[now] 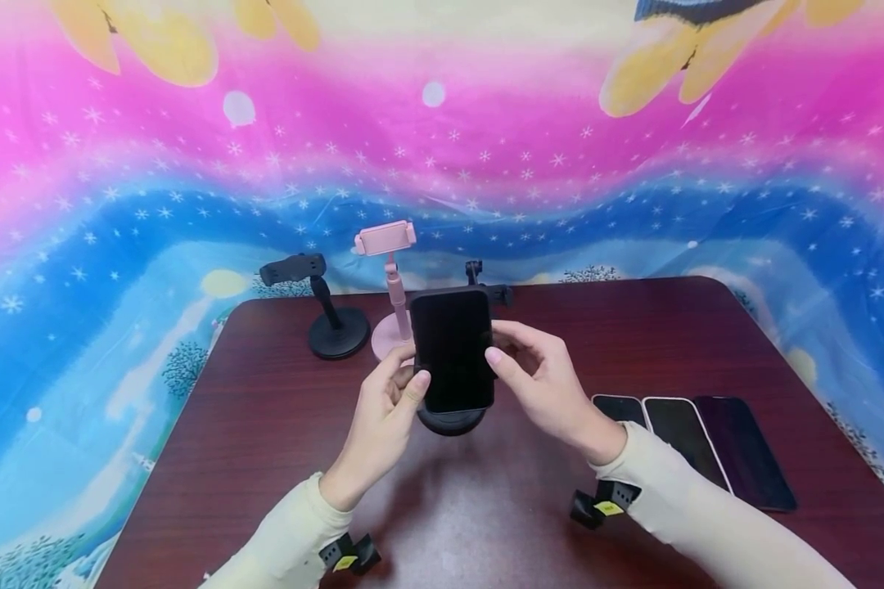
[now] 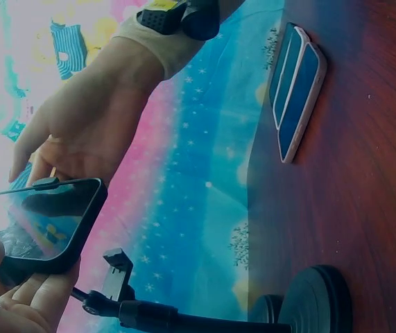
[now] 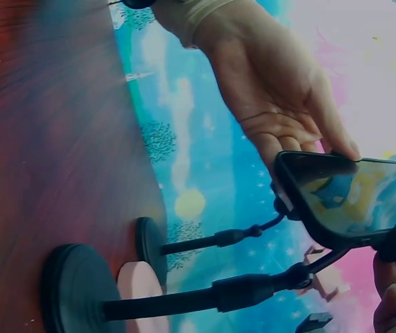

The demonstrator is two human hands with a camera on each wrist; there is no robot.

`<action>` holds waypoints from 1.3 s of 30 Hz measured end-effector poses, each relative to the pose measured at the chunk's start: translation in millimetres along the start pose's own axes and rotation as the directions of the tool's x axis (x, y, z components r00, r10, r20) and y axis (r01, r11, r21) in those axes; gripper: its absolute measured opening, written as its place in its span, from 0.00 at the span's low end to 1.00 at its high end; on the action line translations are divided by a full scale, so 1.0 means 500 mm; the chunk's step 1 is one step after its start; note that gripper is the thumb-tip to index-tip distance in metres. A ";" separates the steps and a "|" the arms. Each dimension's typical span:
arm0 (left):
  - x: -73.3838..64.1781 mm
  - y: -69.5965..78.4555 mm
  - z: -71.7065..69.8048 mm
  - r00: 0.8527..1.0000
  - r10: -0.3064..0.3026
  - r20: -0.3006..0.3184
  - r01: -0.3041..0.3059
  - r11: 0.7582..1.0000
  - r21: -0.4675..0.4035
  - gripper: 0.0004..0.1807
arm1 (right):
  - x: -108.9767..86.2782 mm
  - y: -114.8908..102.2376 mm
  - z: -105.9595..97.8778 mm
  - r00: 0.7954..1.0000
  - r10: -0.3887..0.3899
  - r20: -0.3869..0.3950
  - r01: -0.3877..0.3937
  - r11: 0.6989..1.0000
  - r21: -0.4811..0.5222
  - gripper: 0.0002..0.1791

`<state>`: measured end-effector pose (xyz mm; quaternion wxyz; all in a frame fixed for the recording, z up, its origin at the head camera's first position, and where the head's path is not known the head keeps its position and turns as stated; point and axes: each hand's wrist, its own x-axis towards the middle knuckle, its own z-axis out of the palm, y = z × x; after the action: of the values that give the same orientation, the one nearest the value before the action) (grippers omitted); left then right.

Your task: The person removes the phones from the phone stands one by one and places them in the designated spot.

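A black smartphone stands upright at the middle of the table, its dark screen facing me. Behind it a black phone stand rises from a round base, and a dark clamp end shows at the phone's edge. My left hand pinches the phone's left side, thumb in front and fingers behind. On the opposite side my right hand holds the right edge between thumb and fingers. How the holder meets the phone's back is hidden.
Another black stand and a pink stand stand at the back left. Part of a further black holder shows behind the phone. At the right lie a small phone, a white-edged phone and a larger dark one.
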<state>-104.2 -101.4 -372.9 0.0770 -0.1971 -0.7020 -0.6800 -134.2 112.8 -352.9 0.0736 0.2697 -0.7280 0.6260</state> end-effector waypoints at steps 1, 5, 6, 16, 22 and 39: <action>0.000 0.000 0.000 1.000 0.001 0.000 -0.001 1.000 -0.004 0.18 | 0.004 -0.003 0.001 1.000 0.000 0.000 0.000 1.000 0.006 0.17; 0.000 0.001 0.001 1.000 0.005 0.001 -0.005 1.000 -0.020 0.18 | 0.018 -0.014 0.005 1.000 0.002 0.001 -0.002 1.000 0.020 0.16; 0.000 0.001 0.001 1.000 0.007 0.001 -0.007 1.000 -0.022 0.18 | 0.022 -0.016 0.006 1.000 0.003 0.005 -0.004 1.000 0.030 0.16; 0.001 -0.001 0.002 1.000 0.026 0.004 -0.026 1.000 0.001 0.18 | 0.046 -0.025 0.020 0.998 0.043 0.056 -0.050 0.991 0.127 0.15; 0.003 0.006 0.000 0.999 0.036 -0.005 -0.035 0.996 0.080 0.18 | 0.051 -0.024 0.024 0.996 0.053 0.077 -0.061 0.992 0.110 0.15; 0.016 0.002 0.000 0.990 0.144 -0.010 -0.130 0.920 0.369 0.16 | 0.056 -0.023 0.040 0.995 0.079 0.066 -0.086 0.990 0.113 0.13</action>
<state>-111.0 -100.0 -369.2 0.1728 -0.2151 -0.7997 -0.5332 -147.5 84.7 -334.4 0.0094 0.2623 -0.7031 0.6609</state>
